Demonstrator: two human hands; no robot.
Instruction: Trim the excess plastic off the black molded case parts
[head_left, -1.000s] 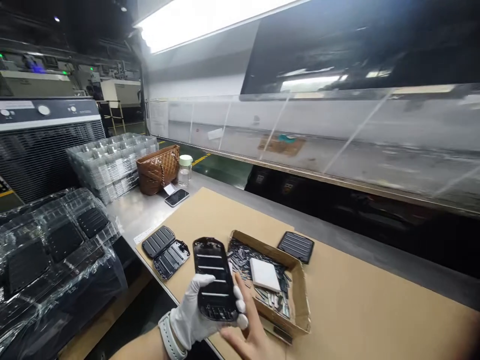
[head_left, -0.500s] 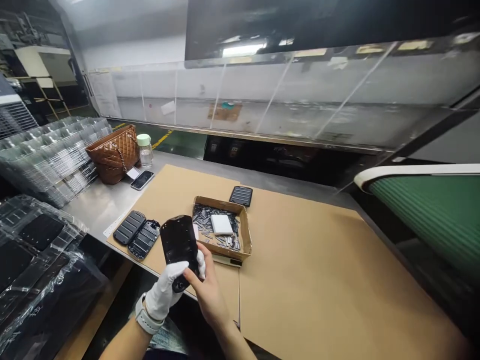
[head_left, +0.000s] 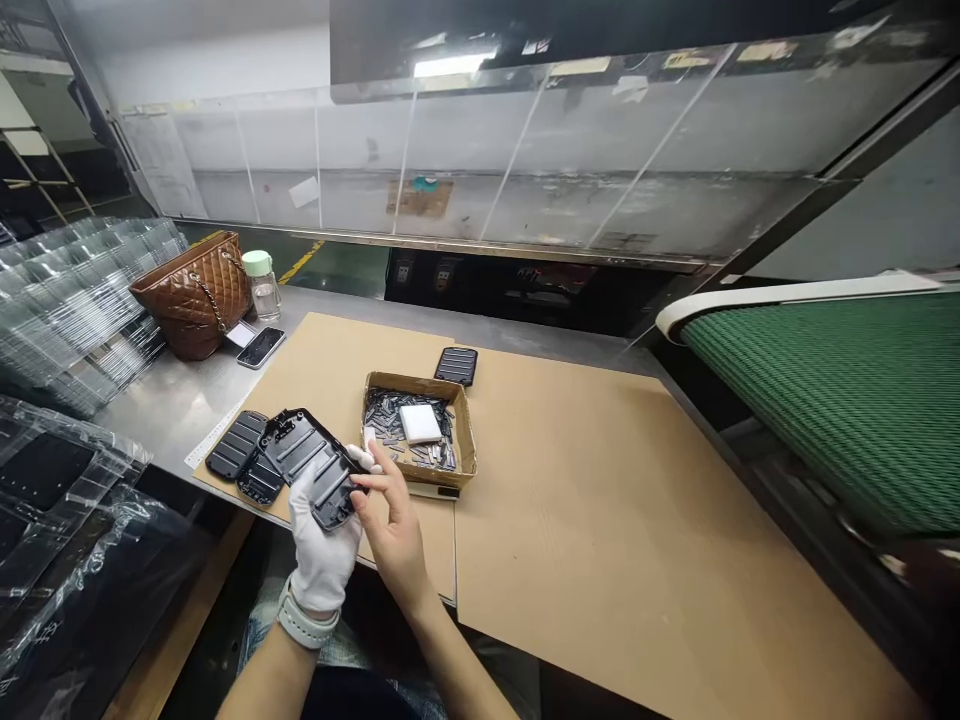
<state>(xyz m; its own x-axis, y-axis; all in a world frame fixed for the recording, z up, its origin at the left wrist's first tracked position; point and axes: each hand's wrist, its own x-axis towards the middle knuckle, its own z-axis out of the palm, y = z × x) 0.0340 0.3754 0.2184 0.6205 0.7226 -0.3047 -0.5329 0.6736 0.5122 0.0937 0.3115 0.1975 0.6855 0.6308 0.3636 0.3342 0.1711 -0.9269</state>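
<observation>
My left hand (head_left: 326,555), in a white glove with a pale watch strap at the wrist, is closed round a black ribbed plastic cover (head_left: 311,465). Its thumb lies across the ribbed face, and the cover is tilted. My bare right hand (head_left: 394,530) is at the cover's right edge, with thumb and index finger bent close together on it. White-covered fingertips show at that edge; I cannot tell which hand they belong to. Behind the held cover, two more black ribbed covers (head_left: 238,446) lie on the cardboard, partly hidden by it.
A shallow cardboard box (head_left: 466,440) holds many small dark strips and a white block (head_left: 420,424). Another black cover (head_left: 456,365) lies behind it. A brown handbag (head_left: 199,300), bottle (head_left: 262,290) and phone (head_left: 261,347) stand left. A green conveyor belt (head_left: 832,380) runs at right.
The held cover has turned from its smooth dark side to its ribbed side and tilted to the left. My right hand has shifted up to the cover's edge. The whole view has shifted slightly.
</observation>
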